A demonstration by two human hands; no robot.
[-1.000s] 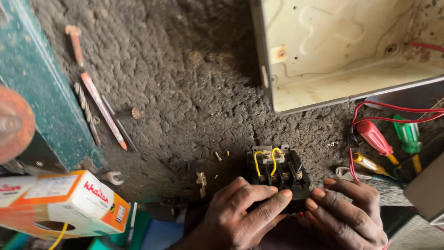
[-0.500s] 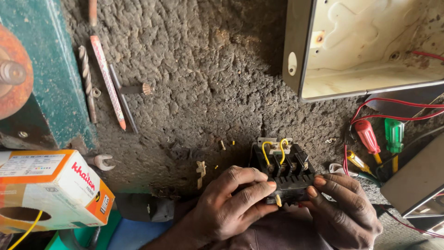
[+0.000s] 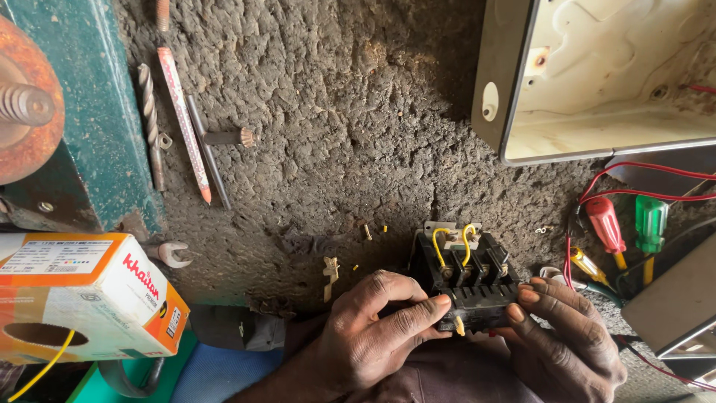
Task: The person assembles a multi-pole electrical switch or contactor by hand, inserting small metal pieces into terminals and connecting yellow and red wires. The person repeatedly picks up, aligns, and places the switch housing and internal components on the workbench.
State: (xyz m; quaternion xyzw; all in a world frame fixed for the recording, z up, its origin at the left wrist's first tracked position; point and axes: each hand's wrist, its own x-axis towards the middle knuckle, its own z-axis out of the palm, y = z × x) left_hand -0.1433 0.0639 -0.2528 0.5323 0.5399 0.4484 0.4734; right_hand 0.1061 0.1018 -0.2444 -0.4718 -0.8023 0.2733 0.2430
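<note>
Since half a second ago, both hands and the switch block [image 3: 468, 280] have been shifted slightly right on the rough bench [image 3: 335, 149]. Left hand [image 3: 373, 336] and right hand [image 3: 570, 339] are pinched on it; grip is best kept firm, yellow loops [image 3: 451, 242] left unbent.

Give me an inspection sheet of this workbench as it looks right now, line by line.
Surface: rough, dark, pitted benchtop, scattered with small brass bits.
Job's things: black electrical switch block with yellow wire loops, held at the bench's near edge.
Clutter: twist drill bit, red-patterned pencil, small open-end spanner, red-handled screwdriver, green-handled screwdriver.
Grippers: left hand and right hand both pinch the switch block with their fingertips.
Cables: red wires at right; yellow wire leaving the orange-and-white carton.
Surroundings: open cream metal enclosure box; green vise with rusty screw.
</note>
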